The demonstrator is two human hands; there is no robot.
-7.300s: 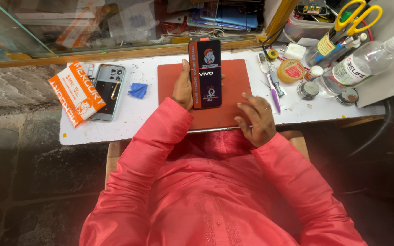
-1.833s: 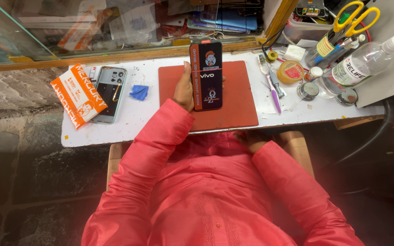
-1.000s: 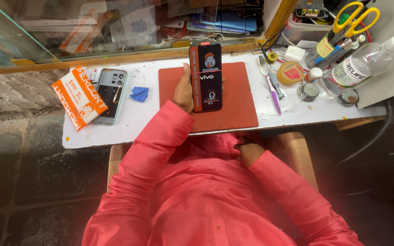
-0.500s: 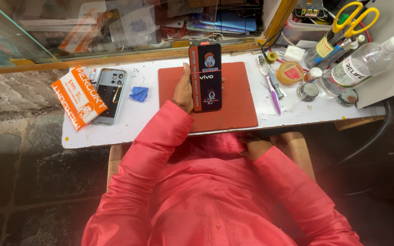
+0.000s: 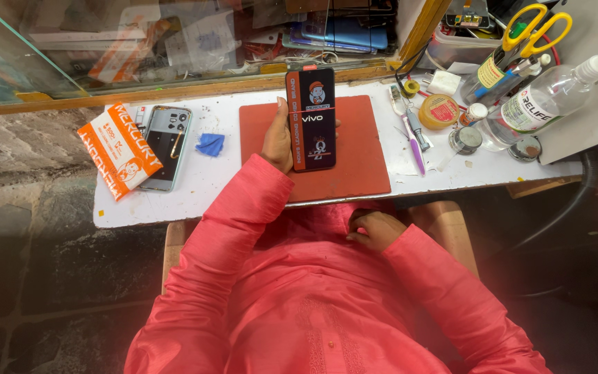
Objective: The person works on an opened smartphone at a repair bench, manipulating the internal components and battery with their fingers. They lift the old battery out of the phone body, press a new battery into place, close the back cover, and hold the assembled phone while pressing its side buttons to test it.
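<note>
My left hand has its grip wrapped round the black phone, held upright above the red mat at twelve o'clock. My right hand sits loosely curled and empty in my lap at six o'clock. On the white tabletop, at nine o'clock, a second phone lies just beside an orange packet.

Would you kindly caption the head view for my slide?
Left hand holds a black phone over a red mat; right hand rests in lap.

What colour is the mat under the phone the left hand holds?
Red: the mat on the white bench, seen in the head view, the only one.
</note>
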